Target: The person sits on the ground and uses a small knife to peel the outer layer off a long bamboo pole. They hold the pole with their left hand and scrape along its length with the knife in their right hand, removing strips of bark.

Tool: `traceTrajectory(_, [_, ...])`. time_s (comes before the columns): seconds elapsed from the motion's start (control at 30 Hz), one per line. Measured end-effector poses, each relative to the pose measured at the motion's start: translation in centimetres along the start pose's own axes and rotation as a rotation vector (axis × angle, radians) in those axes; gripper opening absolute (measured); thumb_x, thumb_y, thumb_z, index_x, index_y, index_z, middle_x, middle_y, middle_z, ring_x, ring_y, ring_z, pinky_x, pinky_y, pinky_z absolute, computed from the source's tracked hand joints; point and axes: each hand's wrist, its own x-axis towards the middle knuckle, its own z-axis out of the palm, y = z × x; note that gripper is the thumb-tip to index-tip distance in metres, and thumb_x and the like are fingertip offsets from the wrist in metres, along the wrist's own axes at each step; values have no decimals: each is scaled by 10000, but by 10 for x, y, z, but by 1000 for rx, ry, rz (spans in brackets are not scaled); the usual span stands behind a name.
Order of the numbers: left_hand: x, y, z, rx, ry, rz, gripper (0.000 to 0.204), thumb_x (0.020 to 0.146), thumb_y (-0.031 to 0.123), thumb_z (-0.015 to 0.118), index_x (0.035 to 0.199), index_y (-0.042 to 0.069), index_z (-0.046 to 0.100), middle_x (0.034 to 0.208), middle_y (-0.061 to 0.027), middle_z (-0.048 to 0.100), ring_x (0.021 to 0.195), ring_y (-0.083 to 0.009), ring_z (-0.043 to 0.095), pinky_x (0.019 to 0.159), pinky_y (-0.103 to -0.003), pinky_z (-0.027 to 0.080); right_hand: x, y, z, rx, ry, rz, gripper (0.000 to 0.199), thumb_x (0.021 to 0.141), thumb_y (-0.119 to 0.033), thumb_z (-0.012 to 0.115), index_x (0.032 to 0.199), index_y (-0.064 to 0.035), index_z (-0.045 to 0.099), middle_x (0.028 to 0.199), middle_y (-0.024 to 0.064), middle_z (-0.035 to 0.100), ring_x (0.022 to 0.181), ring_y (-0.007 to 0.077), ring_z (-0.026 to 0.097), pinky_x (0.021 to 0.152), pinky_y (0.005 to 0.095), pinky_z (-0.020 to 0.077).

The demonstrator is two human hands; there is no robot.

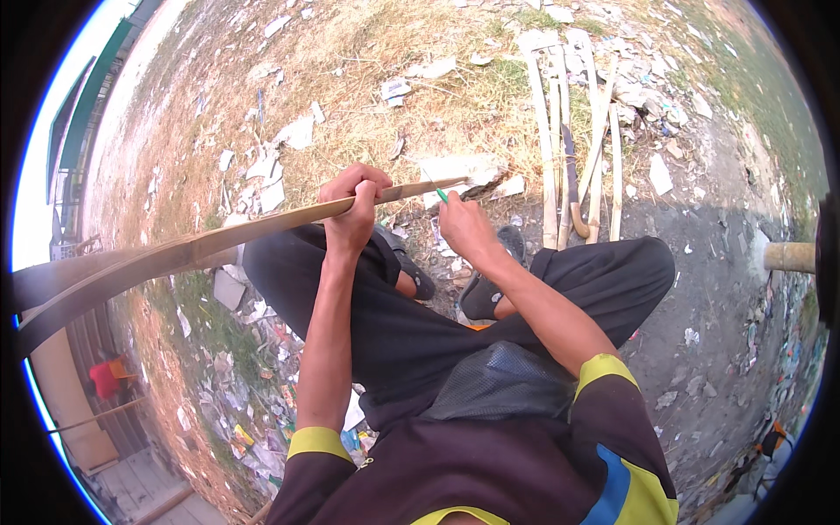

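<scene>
Left hand (352, 208) grips a long wooden strip (254, 229) spanning the frame's centre and left; right hand (470, 229) is wrapped around a green tool (442, 195).
The strip looks light and springy (splinters likely), best held mid-length; its far end is out of frame, the tool's tip unclear.

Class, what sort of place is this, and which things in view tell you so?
Most likely a rough outdoor lot or yard. Dry grass lies in bright sun, scattered litter is strewn about, and long pale strips lie out in the open.
</scene>
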Motion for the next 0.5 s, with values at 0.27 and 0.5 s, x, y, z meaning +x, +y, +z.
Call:
traceTrajectory(0.27, [1, -3, 1, -7, 22, -7, 142, 761, -9, 464, 645, -32, 542, 640, -94, 578, 576, -164, 596, 534, -278, 438, 1, 22, 14, -6, -48, 103, 260, 948, -196, 448, 965, 58, 504, 688, 322, 602, 705, 486, 624, 657, 547, 506])
traceTrajectory(0.5, [-7, 1, 1, -54, 4, -64, 163, 796, -19, 453, 651, -41, 524, 648, -90, 541, 645, -194, 660, 570, -284, 486, -5, 24, 10, -34, -76, 40, 283, 957, -237, 444, 949, 35, 521, 709, 301, 622, 707, 465, 643, 660, 527, 526])
